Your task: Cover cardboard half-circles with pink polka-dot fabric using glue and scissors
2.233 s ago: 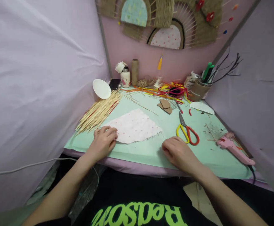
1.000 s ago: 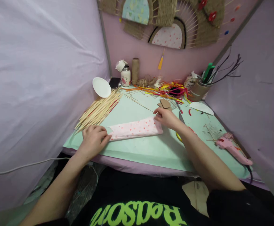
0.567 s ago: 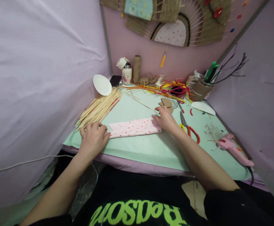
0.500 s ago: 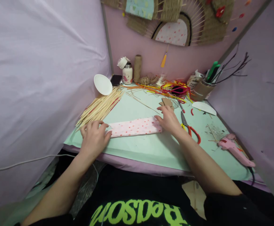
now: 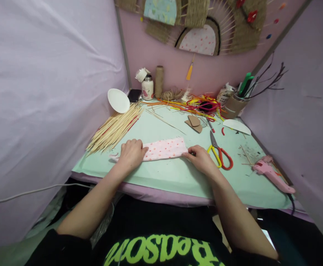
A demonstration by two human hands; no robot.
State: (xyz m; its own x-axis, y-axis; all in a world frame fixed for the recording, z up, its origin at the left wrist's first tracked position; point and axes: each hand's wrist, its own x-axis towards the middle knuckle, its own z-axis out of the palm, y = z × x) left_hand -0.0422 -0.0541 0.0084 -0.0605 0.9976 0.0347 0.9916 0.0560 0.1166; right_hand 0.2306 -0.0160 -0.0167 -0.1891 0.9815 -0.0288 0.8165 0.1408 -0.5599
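A folded strip of white cloth with pink and red dots (image 5: 165,148) lies across the table in front of me. My left hand (image 5: 131,153) bears down on its left part, fingers curled and thumb along the cloth; the fingertips are hidden. A frayed end of the cloth shows to the left of that hand. At the lower right corner, my right hand (image 5: 199,158) pinches the cloth edge between thumb and fingers. Scissors (image 5: 219,153) with one yellow and one red handle lie just right of my right hand.
Thin wooden sticks (image 5: 114,129) are heaped at the left beneath a white paper bowl (image 5: 118,101). Brown cardboard pieces (image 5: 194,123) lie beyond the cloth. A pink glue gun (image 5: 274,175) rests at the right edge. Colored cords (image 5: 203,105), a bottle (image 5: 147,88) and a pen holder (image 5: 235,106) line the back.
My left hand has moved right, from the cloth's left end onto its body. My right hand has come down from the upper right corner to pinch the lower right one.
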